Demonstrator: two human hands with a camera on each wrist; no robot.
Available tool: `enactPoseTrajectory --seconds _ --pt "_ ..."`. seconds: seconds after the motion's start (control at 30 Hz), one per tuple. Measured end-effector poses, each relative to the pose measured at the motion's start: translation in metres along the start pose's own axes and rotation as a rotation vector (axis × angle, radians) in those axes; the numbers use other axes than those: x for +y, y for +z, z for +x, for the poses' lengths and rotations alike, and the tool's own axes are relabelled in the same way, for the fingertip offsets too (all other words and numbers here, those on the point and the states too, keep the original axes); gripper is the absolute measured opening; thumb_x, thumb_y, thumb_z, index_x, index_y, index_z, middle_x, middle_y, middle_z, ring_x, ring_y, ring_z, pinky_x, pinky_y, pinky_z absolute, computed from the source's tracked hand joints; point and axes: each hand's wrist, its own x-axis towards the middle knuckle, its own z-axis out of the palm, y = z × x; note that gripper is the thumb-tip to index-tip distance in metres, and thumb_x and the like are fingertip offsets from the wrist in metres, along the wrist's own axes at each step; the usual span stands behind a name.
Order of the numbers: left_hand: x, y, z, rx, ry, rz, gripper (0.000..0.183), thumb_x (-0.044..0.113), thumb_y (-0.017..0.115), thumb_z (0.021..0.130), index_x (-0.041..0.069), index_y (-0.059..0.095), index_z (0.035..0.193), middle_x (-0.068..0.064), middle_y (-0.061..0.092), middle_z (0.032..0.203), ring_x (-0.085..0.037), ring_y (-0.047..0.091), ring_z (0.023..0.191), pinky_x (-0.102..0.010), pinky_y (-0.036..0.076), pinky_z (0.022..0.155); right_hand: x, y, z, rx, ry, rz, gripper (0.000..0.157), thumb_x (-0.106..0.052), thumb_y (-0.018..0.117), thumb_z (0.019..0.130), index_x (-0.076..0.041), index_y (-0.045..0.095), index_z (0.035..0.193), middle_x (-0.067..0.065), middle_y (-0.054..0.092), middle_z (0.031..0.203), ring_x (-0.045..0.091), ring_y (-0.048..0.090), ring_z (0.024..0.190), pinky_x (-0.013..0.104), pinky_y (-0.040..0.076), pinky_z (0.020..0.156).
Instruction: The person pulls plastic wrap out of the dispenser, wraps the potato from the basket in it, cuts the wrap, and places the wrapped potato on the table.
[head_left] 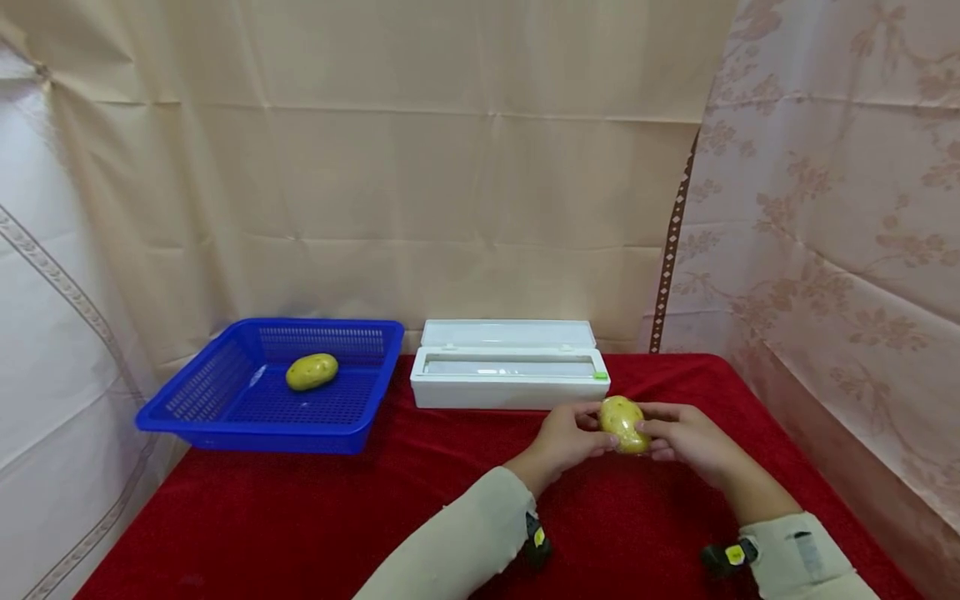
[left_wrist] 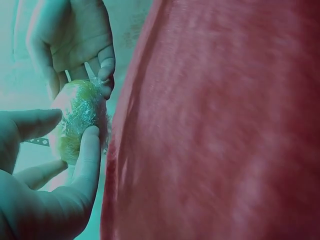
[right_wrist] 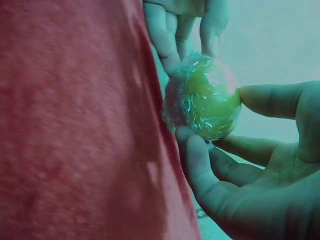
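Observation:
Between my two hands, over the right part of the red cloth, is a yellow potato (head_left: 621,421) wrapped in clear plastic film. My left hand (head_left: 564,442) holds its left side, thumb at the front and fingers behind. From the other side my right hand (head_left: 692,440) grips it the same way. Crinkled, shiny film on the potato (left_wrist: 82,112) shows in the left wrist view. In the right wrist view the wrapped potato (right_wrist: 207,97) sits among the fingertips of both hands.
A white cling film box (head_left: 510,392) with its lid raised stands at the back middle, a green slider at its right end. On the left, a blue plastic basket (head_left: 262,440) holds another potato (head_left: 312,372). Curtains hang behind and at both sides of the red-covered table (head_left: 300,517).

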Motion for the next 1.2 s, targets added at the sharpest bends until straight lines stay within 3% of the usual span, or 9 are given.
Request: enactPoseTrajectory --seconds 0.13,0.4,0.7,0.97,1.2 --pt "0.007 0.009 0.004 0.007 -0.018 -0.045 0.048 -0.002 0.075 0.086 0.016 0.072 0.129 -0.004 0.064 0.102 -0.016 0.068 0.083 -0.040 0.063 0.082 -0.001 -0.007 0.000 0.033 0.001 0.002 0.064 -0.021 0.059 0.103 0.011 0.036 0.154 0.012 0.069 0.117 0.019 0.070 0.089 0.035 0.061 0.082" --pt "0.005 0.018 0.007 -0.032 -0.066 -0.107 0.043 -0.004 0.069 0.087 0.006 0.067 0.129 -0.008 0.068 0.106 -0.020 0.071 0.083 -0.040 0.063 0.084 0.008 -0.014 -0.001 0.089 0.060 -0.060 0.063 -0.024 0.057 0.104 0.010 0.037 0.154 0.017 0.068 0.121 0.018 0.070 0.089 0.036 0.061 0.079" --pt "-0.003 0.034 0.012 -0.079 -0.083 -0.151 0.043 -0.008 0.066 0.085 0.006 0.069 0.125 -0.005 0.070 0.103 -0.024 0.074 0.091 -0.035 0.063 0.080 0.011 -0.034 -0.009 0.069 0.124 -0.141 0.064 -0.026 0.057 0.103 0.008 0.038 0.154 0.013 0.070 0.115 0.019 0.071 0.088 0.039 0.061 0.073" --pt "-0.002 0.043 0.011 -0.067 -0.116 -0.117 0.046 -0.006 0.068 0.084 0.007 0.069 0.129 -0.002 0.069 0.106 -0.019 0.071 0.089 -0.038 0.062 0.085 0.015 -0.038 -0.009 0.076 0.172 -0.151 0.065 -0.028 0.055 0.102 0.007 0.038 0.154 0.009 0.070 0.109 0.018 0.070 0.081 0.038 0.058 0.070" --pt "-0.002 0.044 0.012 -0.096 -0.129 -0.094 0.048 -0.005 0.069 0.086 0.009 0.068 0.132 -0.002 0.067 0.108 -0.017 0.070 0.090 -0.037 0.061 0.086 0.018 -0.040 -0.009 0.089 0.189 -0.189 0.065 -0.029 0.052 0.102 0.007 0.038 0.154 0.013 0.070 0.117 0.018 0.071 0.084 0.039 0.057 0.070"
